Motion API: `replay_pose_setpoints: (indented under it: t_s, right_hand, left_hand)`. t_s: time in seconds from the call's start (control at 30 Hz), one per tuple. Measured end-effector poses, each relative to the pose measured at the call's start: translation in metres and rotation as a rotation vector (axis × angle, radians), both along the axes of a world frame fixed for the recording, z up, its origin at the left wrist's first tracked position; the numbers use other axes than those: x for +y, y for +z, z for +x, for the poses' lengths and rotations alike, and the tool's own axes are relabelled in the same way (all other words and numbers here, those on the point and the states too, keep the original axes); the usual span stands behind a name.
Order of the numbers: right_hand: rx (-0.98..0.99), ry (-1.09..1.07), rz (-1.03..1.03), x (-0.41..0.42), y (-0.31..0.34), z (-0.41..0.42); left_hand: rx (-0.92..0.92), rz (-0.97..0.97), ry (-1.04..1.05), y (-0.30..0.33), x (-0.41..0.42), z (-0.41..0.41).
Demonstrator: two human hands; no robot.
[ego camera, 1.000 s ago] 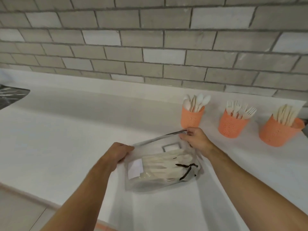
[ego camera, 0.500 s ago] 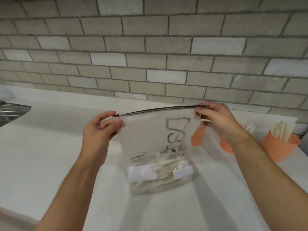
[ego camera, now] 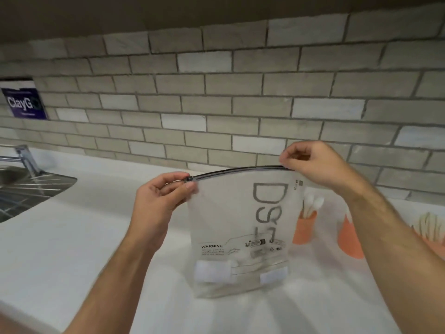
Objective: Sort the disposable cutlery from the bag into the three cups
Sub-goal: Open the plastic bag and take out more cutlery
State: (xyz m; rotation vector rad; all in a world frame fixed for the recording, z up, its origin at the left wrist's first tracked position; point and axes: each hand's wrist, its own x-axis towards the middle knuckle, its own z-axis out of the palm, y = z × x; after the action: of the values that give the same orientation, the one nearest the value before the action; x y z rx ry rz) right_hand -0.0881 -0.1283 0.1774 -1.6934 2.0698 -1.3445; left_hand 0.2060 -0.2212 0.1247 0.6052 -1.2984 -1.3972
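A frosted zip bag (ego camera: 240,227) with grey letters hangs upright over the white counter (ego camera: 72,237). Pale cutlery (ego camera: 238,276) lies bunched at its bottom. My left hand (ego camera: 159,203) pinches the top left corner at the black zip slider. My right hand (ego camera: 313,165) pinches the top right corner. Behind the bag stand three orange cups: one with spoons (ego camera: 304,227), a second (ego camera: 349,237) partly hidden by my right forearm, and a third (ego camera: 433,242) with pale handles at the right edge.
A steel sink and drainer (ego camera: 29,189) with a tap (ego camera: 25,157) sit at the far left. A grey brick wall (ego camera: 216,104) backs the counter, with a dark blue sign (ego camera: 24,102) on its left.
The bag was lying flat on the counter; both hands have lifted it upright by its top corners. My view has tilted up and shifted left, bringing the sink and the sign into sight.
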Motion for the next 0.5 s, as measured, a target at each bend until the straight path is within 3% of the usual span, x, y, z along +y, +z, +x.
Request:
replay_pose_setpoints:
  t_s: [0.1,0.23,0.5]
  right_hand:
    - [0.179,0.163,-0.005,-0.016,0.009,0.040]
    - [0.214,0.426,0.052,-0.037,0.008,0.099]
    - [0.270,0.458,0.036,-0.046,0.003,0.122]
  left_hand:
    - [-0.039,-0.029,0.019,-0.004,0.005,-0.004]
    - [-0.092,-0.108,0.110,-0.002,0.010,-0.010]
    - [-0.167,-0.211,0.147,-0.001,0.013,-0.011]
